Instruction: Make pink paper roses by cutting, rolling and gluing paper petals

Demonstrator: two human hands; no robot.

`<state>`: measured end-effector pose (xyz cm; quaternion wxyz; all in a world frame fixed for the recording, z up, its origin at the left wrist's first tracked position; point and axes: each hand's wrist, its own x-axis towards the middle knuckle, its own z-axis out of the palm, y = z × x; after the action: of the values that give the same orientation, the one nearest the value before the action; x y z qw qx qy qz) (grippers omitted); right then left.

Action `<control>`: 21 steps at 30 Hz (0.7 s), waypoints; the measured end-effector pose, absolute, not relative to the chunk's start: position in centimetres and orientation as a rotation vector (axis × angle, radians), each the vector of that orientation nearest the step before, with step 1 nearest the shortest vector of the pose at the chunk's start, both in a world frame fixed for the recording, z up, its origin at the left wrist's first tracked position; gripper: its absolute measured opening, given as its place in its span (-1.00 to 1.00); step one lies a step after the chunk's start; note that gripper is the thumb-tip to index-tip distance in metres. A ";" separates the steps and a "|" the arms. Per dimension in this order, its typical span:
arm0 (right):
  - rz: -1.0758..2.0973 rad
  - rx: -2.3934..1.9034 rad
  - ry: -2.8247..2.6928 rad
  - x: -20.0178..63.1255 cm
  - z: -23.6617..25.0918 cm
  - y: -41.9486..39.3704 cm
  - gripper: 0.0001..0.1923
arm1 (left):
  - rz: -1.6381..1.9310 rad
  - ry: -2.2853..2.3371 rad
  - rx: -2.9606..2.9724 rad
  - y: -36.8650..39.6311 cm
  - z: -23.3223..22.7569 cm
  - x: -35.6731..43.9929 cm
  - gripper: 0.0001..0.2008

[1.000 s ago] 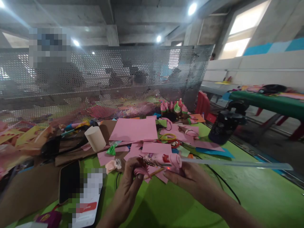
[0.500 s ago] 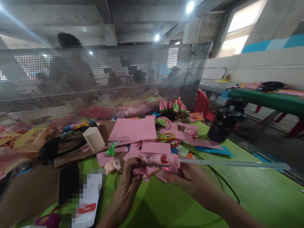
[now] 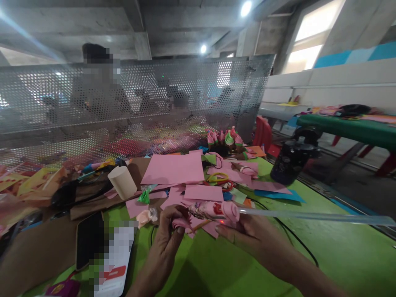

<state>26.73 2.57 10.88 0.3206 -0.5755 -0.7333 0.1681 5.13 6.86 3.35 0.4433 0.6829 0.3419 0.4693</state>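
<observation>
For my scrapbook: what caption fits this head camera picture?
Left hand pinches a pink paper piece while right hand holds a glue gun over a green table.

Clear glue stick (image 3: 309,215): far end cut off at right edge. Phone (image 3: 90,239): partly covered by a pixelated patch, lower part unreadable. Figures behind perforated screen (image 3: 139,103): blurred, details indistinct.

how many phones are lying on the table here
1. A dark phone lies flat at the front left of the green table, left of the left hand. Others may be hidden under the paper clutter.
</observation>
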 end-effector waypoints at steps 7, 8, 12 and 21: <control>0.421 -1.524 -2.015 26.6 11.2 2.7 -0.78 | 1.158 0.858 1.689 6.8 3.2 5.1 -0.89; 0.414 -1.533 -2.020 26.6 11.1 2.7 -0.78 | 1.149 0.865 1.692 6.8 3.1 5.1 -0.89; 0.414 -1.558 -2.035 26.4 10.9 3.0 -0.79 | 1.110 0.851 1.706 6.7 3.1 5.1 -0.90; 0.410 -1.614 -2.075 26.8 10.8 2.7 -0.74 | 1.144 0.852 1.712 6.7 3.0 4.9 -0.88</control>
<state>26.79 2.71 10.84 0.2382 -0.5891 -0.7575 0.1498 4.93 6.74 2.99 0.4411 0.6895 0.3433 0.4607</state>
